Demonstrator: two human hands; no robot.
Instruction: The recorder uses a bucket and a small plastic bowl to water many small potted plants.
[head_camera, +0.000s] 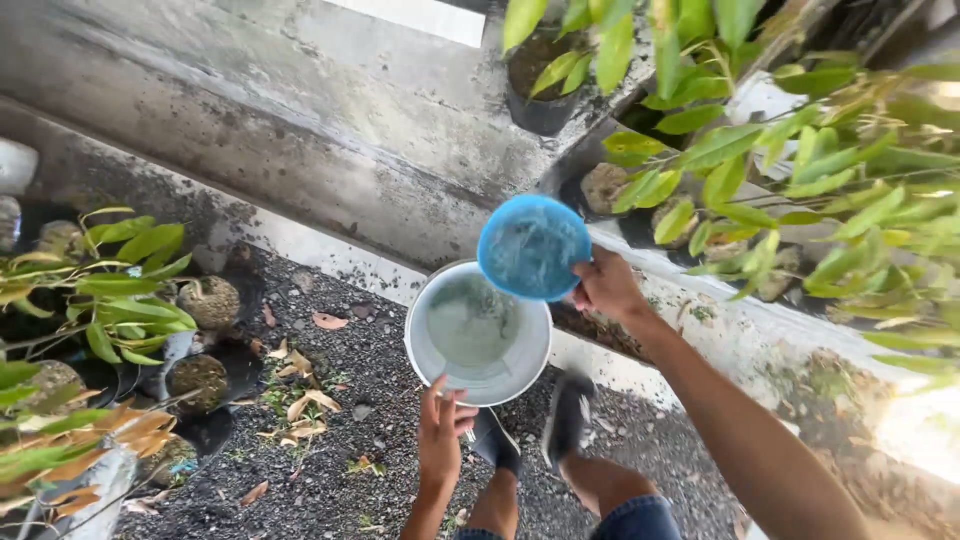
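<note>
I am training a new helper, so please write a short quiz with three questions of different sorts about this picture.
1. Which hand holds the blue scoop?
2. True or false: the white bucket is dry inside.
3. The left hand is at: A) the bucket's near rim, B) a potted plant, C) the concrete wall.

Key: 1. The right hand. 2. False; it holds cloudy water. 3. A.
</note>
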